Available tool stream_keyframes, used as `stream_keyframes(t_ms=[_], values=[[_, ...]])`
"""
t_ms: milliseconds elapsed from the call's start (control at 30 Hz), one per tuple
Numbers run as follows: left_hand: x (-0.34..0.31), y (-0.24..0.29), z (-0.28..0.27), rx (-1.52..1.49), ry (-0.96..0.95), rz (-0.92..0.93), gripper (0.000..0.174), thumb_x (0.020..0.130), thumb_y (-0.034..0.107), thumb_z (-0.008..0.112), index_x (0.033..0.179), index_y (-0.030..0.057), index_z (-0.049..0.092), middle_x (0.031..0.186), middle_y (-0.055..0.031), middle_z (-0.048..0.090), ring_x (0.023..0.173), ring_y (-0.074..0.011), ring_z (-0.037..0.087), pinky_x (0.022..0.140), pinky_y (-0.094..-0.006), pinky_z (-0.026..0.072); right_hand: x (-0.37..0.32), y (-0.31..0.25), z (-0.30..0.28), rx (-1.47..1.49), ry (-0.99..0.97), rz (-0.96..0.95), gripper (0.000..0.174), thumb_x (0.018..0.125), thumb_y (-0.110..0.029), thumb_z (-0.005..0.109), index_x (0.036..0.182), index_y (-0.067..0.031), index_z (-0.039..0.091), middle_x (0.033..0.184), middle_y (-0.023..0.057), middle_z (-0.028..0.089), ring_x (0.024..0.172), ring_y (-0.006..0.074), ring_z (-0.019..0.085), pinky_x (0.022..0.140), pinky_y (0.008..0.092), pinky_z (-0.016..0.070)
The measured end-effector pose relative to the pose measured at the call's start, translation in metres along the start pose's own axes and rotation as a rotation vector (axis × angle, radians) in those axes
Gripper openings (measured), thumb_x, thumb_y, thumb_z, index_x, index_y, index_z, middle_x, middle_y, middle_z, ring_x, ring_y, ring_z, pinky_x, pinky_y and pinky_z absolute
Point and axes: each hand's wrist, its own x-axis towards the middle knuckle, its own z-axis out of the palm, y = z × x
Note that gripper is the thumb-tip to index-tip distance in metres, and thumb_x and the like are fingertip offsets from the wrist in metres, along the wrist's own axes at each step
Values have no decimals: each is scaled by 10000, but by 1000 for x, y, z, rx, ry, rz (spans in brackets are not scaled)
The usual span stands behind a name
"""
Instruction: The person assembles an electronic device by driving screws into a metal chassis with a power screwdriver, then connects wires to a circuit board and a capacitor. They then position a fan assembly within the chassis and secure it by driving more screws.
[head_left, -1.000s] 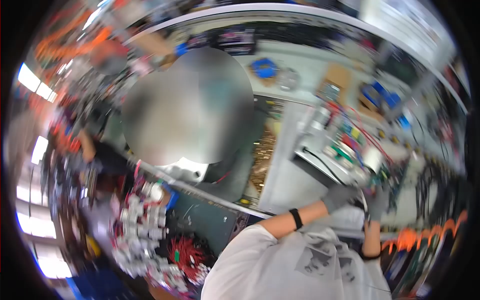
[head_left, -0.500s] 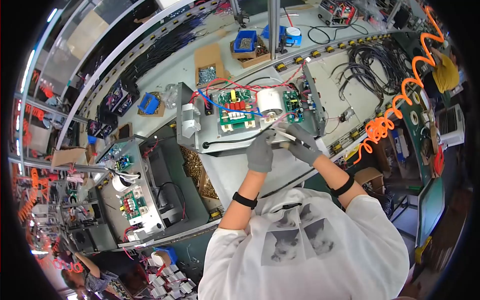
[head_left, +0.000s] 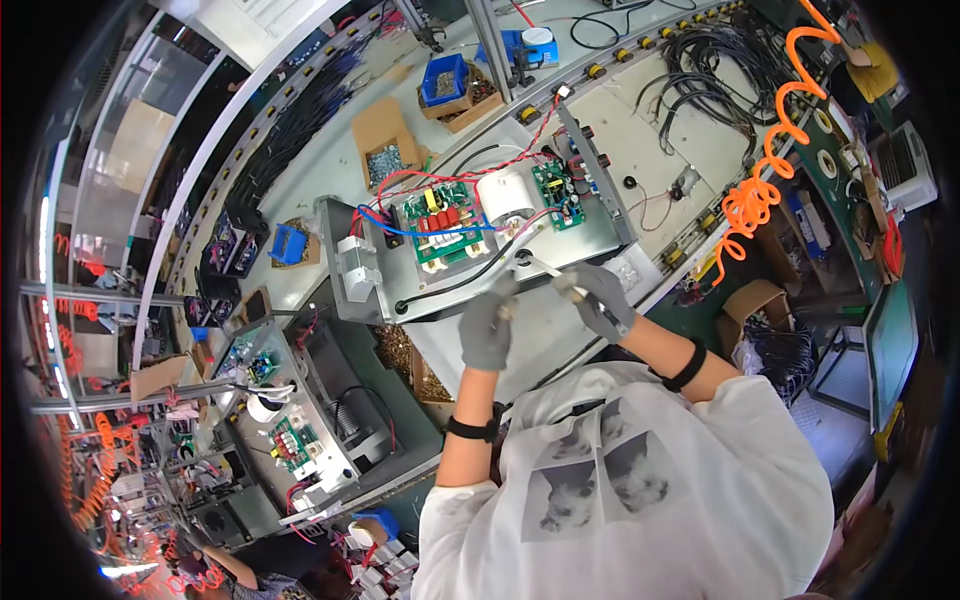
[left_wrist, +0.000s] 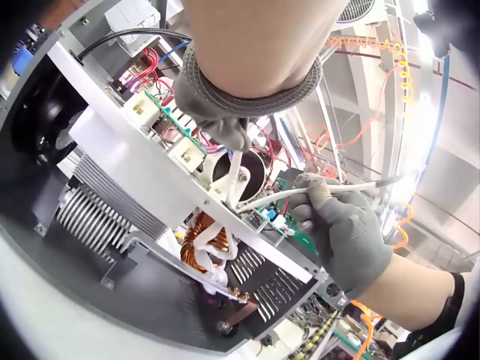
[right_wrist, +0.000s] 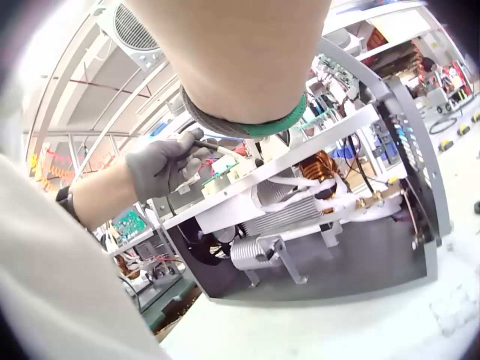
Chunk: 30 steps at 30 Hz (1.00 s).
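An open metal chassis (head_left: 440, 285) carries green circuit boards (head_left: 440, 222) and a white cylinder (head_left: 506, 197). White cable (head_left: 543, 264) rises from a hole near its front edge. My gloved right hand (head_left: 597, 303) grips that cable; in the left wrist view the right hand (left_wrist: 349, 232) pinches it, its dark end sticking out beyond the fingers. My gloved left hand (head_left: 487, 328) is just left of the cable, blurred. In the left wrist view the left hand (left_wrist: 212, 112) pinches a white length (left_wrist: 235, 165); the right wrist view shows the left hand (right_wrist: 161, 169) at a dark-ended cable (right_wrist: 225, 151).
A second open chassis (head_left: 345, 465) stands at the left. Cardboard boxes (head_left: 380, 130) and blue bins (head_left: 443, 80) of small parts line the back. Black cables (head_left: 715, 90) lie at the back right; an orange coiled hose (head_left: 750, 205) hangs at the right.
Both hands were close together at the chassis edge; they are now further apart, the left lower and to the left. The head view has swung, shifting the chassis left.
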Motion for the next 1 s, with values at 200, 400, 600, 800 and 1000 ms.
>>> stream_keyframes(t_ms=[200,400,600,800,1000], values=[[-33,15,22,13,169,263,163,836,33,555,994,26,595,1046,-162,608,896,-287,616,721,-334,493,-21,-46,-31,27,322,23,156,837,17,508,987,-25,514,771,81,583,639,180,579,603,287,474],[-41,-1,33,-229,109,11,186,844,34,533,1025,11,571,980,-115,584,776,-167,527,669,-259,437,-77,-36,-31,-94,505,377,215,884,-43,494,1095,-6,485,840,77,554,673,107,539,636,232,454],[-4,-3,32,24,93,14,385,844,138,566,1200,6,510,909,-108,546,730,-199,498,663,-315,424,-112,-27,-29,-50,173,865,265,876,-132,514,1137,-82,514,715,53,541,584,123,529,548,281,454],[45,-43,35,174,-243,-130,489,796,315,628,1109,-54,557,1082,-240,584,1012,-332,567,894,-344,423,-140,-13,-23,-45,-30,993,286,847,-250,548,1098,-116,573,952,127,645,842,279,621,781,354,479],[56,-58,33,82,-125,-228,432,862,408,574,1038,15,583,793,-36,586,618,-111,503,563,-262,415,-182,-5,-11,83,-20,1112,234,838,-239,550,1027,-112,605,959,107,653,903,265,625,793,353,482]])
